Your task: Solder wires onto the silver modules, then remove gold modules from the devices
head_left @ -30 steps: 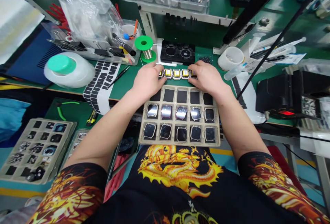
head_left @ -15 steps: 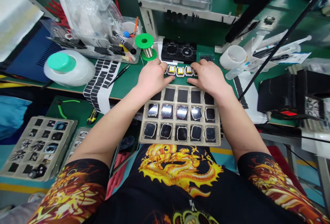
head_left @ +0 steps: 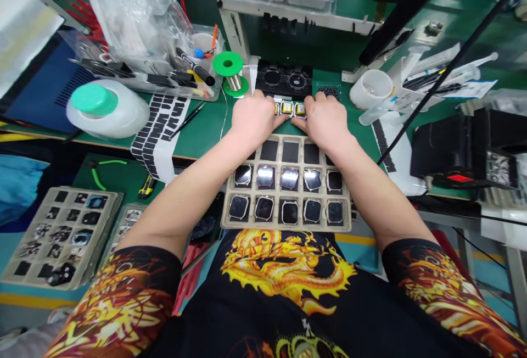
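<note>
A short row of small watch cases [head_left: 287,107] with yellow parts inside lies on the green bench behind the tray. My left hand [head_left: 253,118] closes around the left end of the row, thumb in front and fingers behind. At the right end my right hand [head_left: 326,118] grips in the same way. My palms and fingers hide the outer cases. Just in front of both hands is a beige compartment tray [head_left: 285,227]. Its two near rows hold square watch faces [head_left: 290,212]; black pads line the visible compartments of the far row.
A black two-well fixture [head_left: 284,79] stands behind the cases, beside a solder wire spool [head_left: 234,80]. Left are tweezers [head_left: 187,121], a label sheet [head_left: 161,133] and a white bottle [head_left: 109,110]. A white cup [head_left: 371,90] and black box [head_left: 448,149] stand right.
My hands have moved closer together along the row, the left one shifting right and the right one slightly left. They now cover more of the watch cases. The tray has barely moved.
</note>
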The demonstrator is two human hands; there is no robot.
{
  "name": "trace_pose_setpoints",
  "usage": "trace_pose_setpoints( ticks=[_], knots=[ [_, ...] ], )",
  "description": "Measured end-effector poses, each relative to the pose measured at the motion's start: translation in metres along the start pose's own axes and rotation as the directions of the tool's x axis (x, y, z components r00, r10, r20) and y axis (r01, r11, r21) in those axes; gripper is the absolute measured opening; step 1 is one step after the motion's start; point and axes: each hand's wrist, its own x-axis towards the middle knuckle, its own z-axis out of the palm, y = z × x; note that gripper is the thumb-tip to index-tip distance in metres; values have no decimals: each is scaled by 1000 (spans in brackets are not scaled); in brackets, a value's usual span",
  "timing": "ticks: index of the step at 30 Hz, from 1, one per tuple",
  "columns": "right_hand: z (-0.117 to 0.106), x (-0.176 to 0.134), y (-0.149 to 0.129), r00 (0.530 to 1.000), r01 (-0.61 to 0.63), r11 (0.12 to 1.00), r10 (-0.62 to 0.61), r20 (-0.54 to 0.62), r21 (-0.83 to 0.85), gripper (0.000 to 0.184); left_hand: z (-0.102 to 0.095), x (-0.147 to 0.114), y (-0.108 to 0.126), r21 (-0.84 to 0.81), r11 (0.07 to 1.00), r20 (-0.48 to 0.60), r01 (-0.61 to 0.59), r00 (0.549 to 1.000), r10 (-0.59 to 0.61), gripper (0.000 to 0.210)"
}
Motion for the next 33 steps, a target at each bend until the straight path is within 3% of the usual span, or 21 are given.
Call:
trace_pose_setpoints(
  ticks=[4,8,11,14,16,21,33],
  knots=[
    [-3,1,2,999,-15,1000,14,37,19,53,0,3,-1,15,1000,14,14,1000,-14,47],
    [-25,-14,1,999,-8,997,4,49,72,48,-17,-13,-12,-23,1000,-40,0,999,-1,42],
    [-49,-42,-4,985,152,980,-161,65,128,32,-42,-42,-29,-132,986,-15,-105,994,104,32],
    [-63,-79,-14,914,355,920,-380,144,167,28,-63,-79,-49,-296,933,156,-207,953,261,23],
    [-65,-103,-22,873,433,884,-460,164,174,27,-69,-102,-61,-344,907,225,-240,917,329,19],
    [-53,-131,-40,890,426,902,-431,148,65,22,-63,-136,-74,-262,930,262,-257,909,325,29],
    [-46,-130,-41,914,358,924,-377,153,134,24,-50,-146,-66,-231,930,274,-286,898,345,33]
  ],
)
